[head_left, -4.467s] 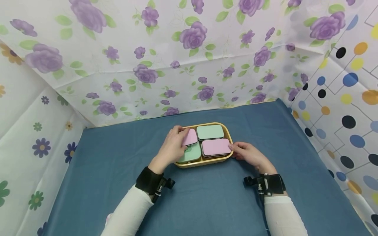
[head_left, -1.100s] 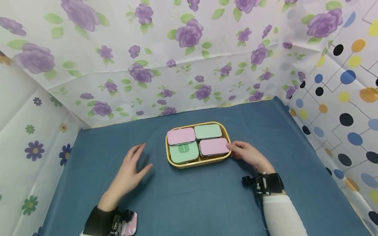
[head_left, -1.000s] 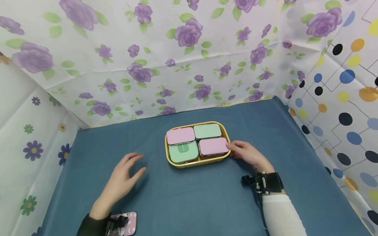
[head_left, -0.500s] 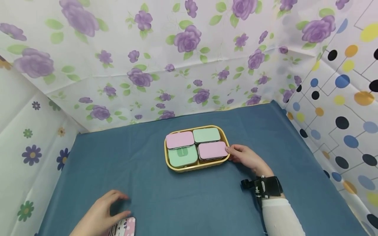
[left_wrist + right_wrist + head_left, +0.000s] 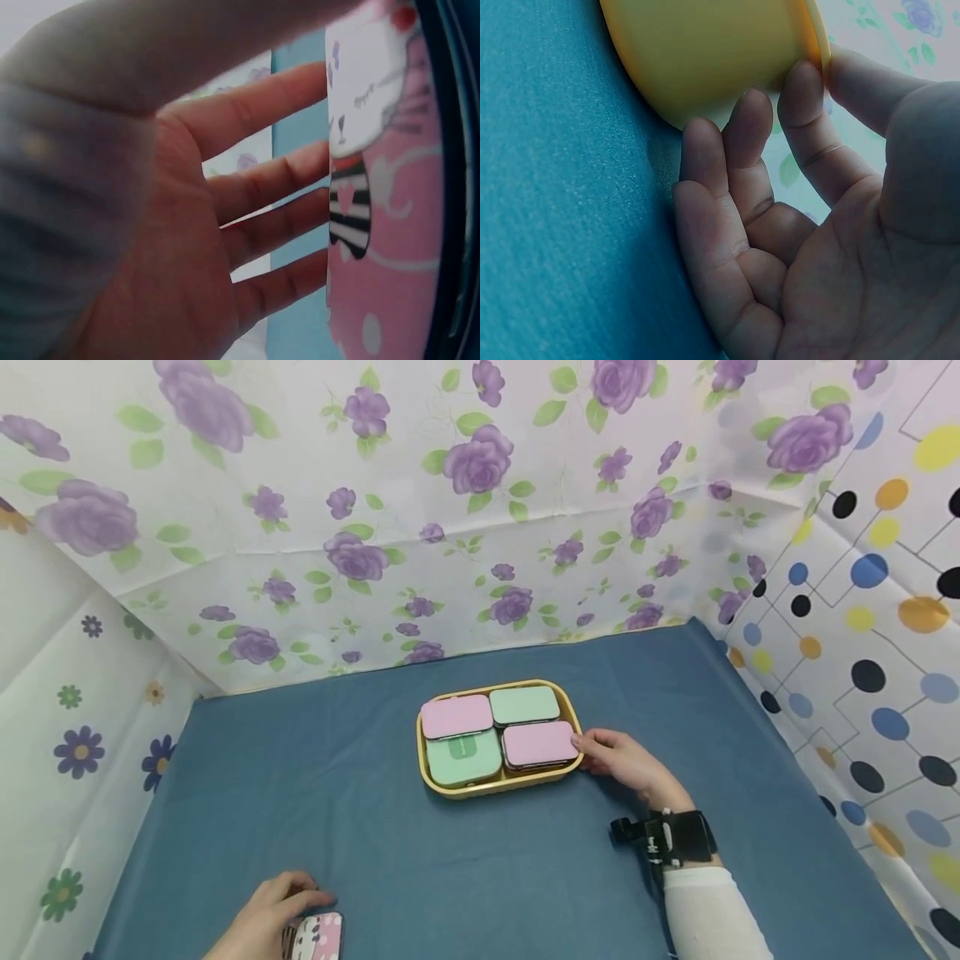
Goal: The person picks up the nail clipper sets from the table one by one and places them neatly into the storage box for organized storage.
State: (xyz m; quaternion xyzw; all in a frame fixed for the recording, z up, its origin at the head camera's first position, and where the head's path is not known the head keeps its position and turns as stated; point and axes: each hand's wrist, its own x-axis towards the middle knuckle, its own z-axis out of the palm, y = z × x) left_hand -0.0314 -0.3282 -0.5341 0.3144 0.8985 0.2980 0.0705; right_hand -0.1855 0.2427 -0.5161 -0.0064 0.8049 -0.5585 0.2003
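Observation:
In the head view, a yellow oblong storage tray (image 5: 480, 789) holds several small lidded tins: a pink tin (image 5: 457, 716) overlapping a green tin (image 5: 463, 758), another green tin (image 5: 525, 703) and another pink tin (image 5: 538, 743). My right hand (image 5: 626, 764) pinches the tray's right rim between thumb and index finger. At the lower left, my left hand (image 5: 273, 910) is at a pink cat-patterned tin (image 5: 326, 935) on the table. In the left wrist view its fingers (image 5: 255, 112) reach out fairly straight, the tips hidden behind that tin (image 5: 390, 292).
A blue cloth (image 5: 450, 877) covers the table. Upright floral sheeting (image 5: 420, 527) stands along the back and left, and dotted sheeting (image 5: 870, 652) along the right. Each wrist wears a black camera strap; the right strap (image 5: 686, 837) shows in the head view.
My left hand has left the pink tin in the tray and come down and left to the cat-patterned tin near the front edge. My right hand keeps its hold on the tray rim.

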